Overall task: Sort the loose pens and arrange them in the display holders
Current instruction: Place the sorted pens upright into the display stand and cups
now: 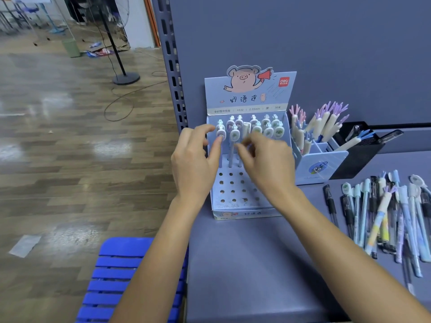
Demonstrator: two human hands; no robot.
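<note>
- Both hands are up at the pig-printed display box (247,214), centre of frame, at the left edge of the desk (256,264).
- Left hand (196,164): fingers (218,145) loosely curled and relaxed. The forefinger tip touches the oval cap of the leftmost standing pen (220,134), and nothing is closed around it.
- Right hand (268,166): fingertips (242,148) bunched together at the shafts of the second-row pens, just under a plain-capped pen (246,128). This part is blurred, so I cannot tell whether they are pinching a pen or only nudging one.
- Standing pens (268,130) fill the back rows of the box, upright with caps up. The front rows of holes, lower in the frame than the fingers, sit empty.
- Loose pens (382,217) lie in a heap at the right of the frame, well apart from both hands. Their long axes mostly run up and down the frame, and several overlap.
- Judgement: this is a straightening or seating step on the second row. The next pickup lies to the right, so the right hand is the nearer one. Any pen taken there must be turned from lying to upright to drop into a front hole.
- A blue holder (319,164) with antler-topped pens stands just right of the box.
</note>
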